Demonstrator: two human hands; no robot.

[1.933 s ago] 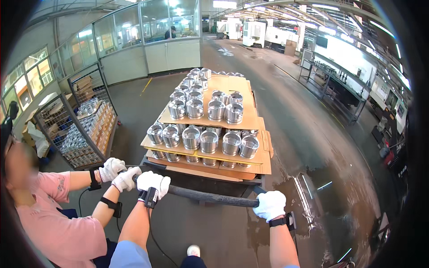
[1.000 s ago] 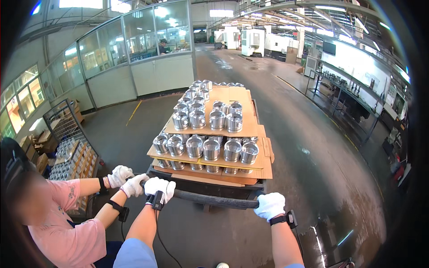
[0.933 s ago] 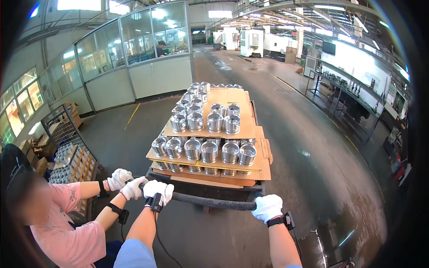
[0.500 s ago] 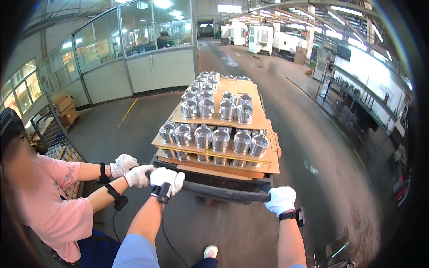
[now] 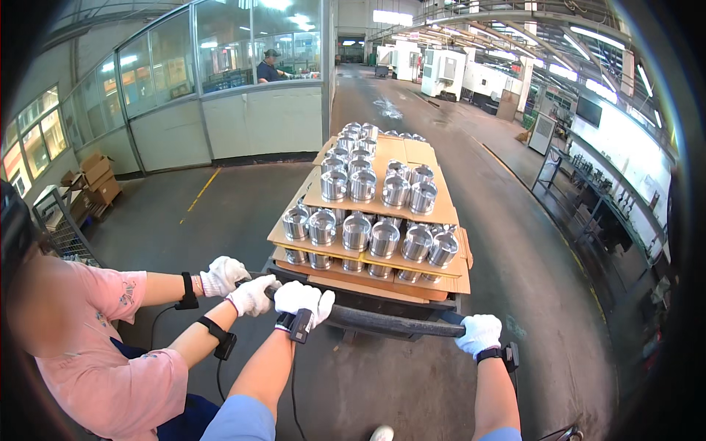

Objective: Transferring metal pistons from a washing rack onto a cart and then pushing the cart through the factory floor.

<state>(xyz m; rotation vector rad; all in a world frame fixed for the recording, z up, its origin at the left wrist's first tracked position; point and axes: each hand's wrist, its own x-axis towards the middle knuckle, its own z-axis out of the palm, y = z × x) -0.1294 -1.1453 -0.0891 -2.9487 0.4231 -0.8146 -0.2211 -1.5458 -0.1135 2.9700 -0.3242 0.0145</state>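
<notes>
Both my hands wear white knit gloves and grip the dark bar handle (image 5: 390, 322) of a cart. My left hand (image 5: 303, 303) is closed round the bar left of its middle; my right hand (image 5: 479, 334) is closed at its right end. Ahead of the bar, the cart (image 5: 368, 305) carries stacked layers of shiny metal pistons (image 5: 356, 232), standing in rows on cardboard sheets (image 5: 375, 206). To my left, a co-worker in a pink top (image 5: 110, 353) has two gloved hands (image 5: 251, 295) on the handle's left end.
On the left runs a glass-windowed partition (image 5: 257, 121), with a person (image 5: 272, 67) behind it. Cardboard boxes (image 5: 99, 178) are stacked near the left wall. Along the right stands a long workbench (image 5: 607, 195) with parts on it. White machines (image 5: 443, 73) line the aisle (image 5: 434, 140) farther ahead.
The loaded cart has shifted a little right in view, along with my hands and the co-worker's. The partition and the far machines look slightly closer. All the hands keep their grip.
</notes>
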